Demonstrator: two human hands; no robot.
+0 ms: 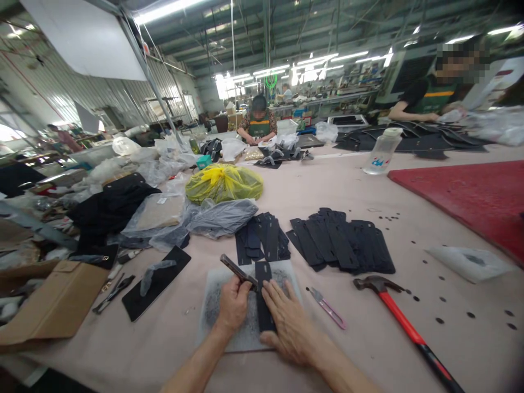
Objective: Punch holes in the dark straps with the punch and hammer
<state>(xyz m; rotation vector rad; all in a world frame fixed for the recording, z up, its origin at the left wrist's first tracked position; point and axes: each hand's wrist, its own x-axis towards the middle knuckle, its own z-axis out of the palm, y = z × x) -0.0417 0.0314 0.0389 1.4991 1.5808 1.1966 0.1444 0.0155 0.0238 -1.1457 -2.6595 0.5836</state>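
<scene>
My left hand (234,305) is closed around a steel punch (235,267), which slants down with its lower end at the edge of a dark strip (263,297). That strip has small slots near its top and lies lengthwise on a scuffed white board (213,322). My right hand (289,322) lies flat with fingers extended, pressing on the strip's right side. Right of the board lie pink thread snips (329,310) and a claw hammer (403,322) with a red and black handle. Beyond the board are two groups of dark strips (339,240), (266,234).
A cardboard box (57,300), a dark panel (158,284) and pliers (112,295) lie left. Further back are a yellow bag (225,183), clear bottle (382,153) and red board (470,191). Two co-workers (257,123) (434,98) sit across the table; small black discs dot its right side.
</scene>
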